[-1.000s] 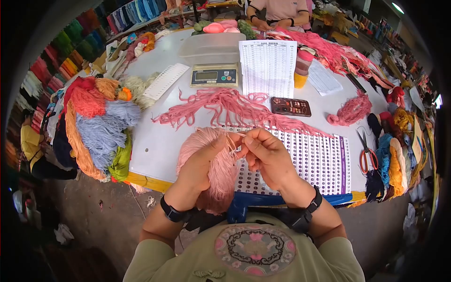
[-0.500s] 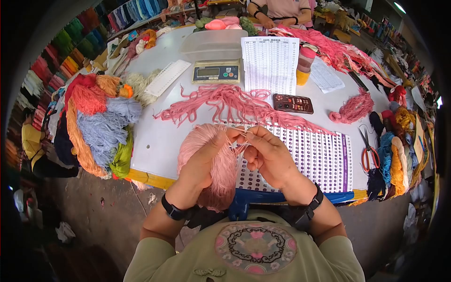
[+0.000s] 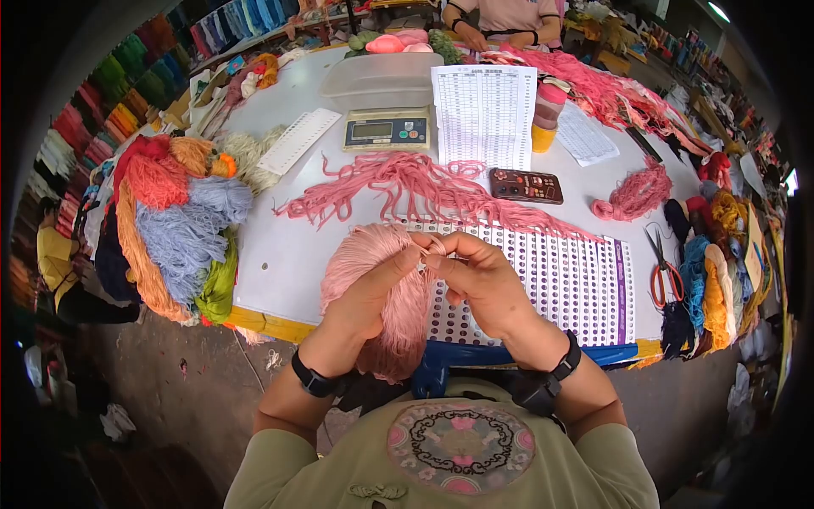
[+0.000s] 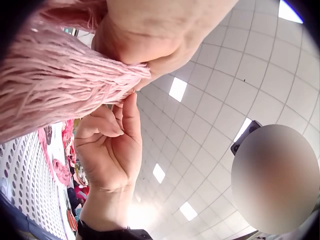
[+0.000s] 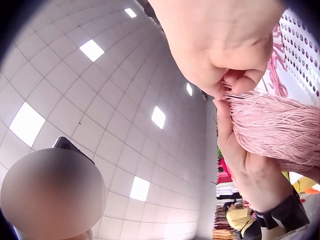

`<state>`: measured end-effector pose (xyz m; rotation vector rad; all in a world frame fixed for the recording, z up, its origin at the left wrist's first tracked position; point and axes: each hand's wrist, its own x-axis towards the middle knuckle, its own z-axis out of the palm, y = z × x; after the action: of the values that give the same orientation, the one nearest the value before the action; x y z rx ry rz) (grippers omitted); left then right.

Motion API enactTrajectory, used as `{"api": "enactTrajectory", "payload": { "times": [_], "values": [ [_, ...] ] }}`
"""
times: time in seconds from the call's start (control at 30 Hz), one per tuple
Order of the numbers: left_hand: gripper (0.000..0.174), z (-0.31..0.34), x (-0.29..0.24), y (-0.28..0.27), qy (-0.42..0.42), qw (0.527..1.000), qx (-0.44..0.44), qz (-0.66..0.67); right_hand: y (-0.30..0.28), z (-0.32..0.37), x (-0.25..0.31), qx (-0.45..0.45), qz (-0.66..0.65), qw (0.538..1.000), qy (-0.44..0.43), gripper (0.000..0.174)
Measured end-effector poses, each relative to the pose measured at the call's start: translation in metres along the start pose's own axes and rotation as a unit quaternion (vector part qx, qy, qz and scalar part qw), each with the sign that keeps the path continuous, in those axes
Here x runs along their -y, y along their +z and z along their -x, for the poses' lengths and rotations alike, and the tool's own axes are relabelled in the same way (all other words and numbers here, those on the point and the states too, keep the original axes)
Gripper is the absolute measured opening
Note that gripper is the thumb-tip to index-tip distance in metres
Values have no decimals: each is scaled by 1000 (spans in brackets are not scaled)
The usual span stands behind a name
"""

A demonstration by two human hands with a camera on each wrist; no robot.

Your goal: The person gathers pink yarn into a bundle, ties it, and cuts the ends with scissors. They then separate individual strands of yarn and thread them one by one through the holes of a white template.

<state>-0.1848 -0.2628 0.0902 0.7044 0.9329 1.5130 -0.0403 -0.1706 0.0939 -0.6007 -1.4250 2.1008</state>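
A pale pink skein of yarn (image 3: 403, 327) hangs down in front of the table edge in the head view. My left hand (image 3: 369, 297) grips it near the top, thumb laid along the strands. From the right, my right hand (image 3: 487, 288) pinches a few thin strands at the skein's top between thumb and fingers, its fingertips right by the left ones. The left wrist view shows the skein (image 4: 55, 82) gathered to a narrow end where the fingertips meet. In the right wrist view, curled right fingers (image 5: 247, 80) partly hide the pinched strands.
Loose pink yarn (image 3: 398, 182) lies across the table before a digital scale (image 3: 386, 131), a printed sheet (image 3: 483, 119) and a phone (image 3: 526, 187). A hole-dotted sheet (image 3: 551, 280) lies beneath my right hand. Scissors (image 3: 666, 280) are at right; coloured yarn (image 3: 186, 220) is heaped left.
My right fingertips have moved in toward the left hand. The thin strands that were stretched in loops between the hands are now drawn close at the fingertips. The skein stays in place.
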Motion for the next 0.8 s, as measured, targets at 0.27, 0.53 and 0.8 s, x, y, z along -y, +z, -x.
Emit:
{"api": "enactTrajectory", "payload": {
  "times": [0.27, 0.53, 0.8],
  "values": [
    [33, 0, -1, 2, 14, 999, -31, -36, -8, 0, -1, 31, -140, 988, 49, 5],
    [36, 0, 0, 9, 22, 999, -33, -33, -6, 0, 0, 20, -103, 994, 23, 7],
    [30, 4, 0, 14, -9, 999, -49, 6, 1, 1, 1, 21, 86, 995, -51, 13]
  ]
}}
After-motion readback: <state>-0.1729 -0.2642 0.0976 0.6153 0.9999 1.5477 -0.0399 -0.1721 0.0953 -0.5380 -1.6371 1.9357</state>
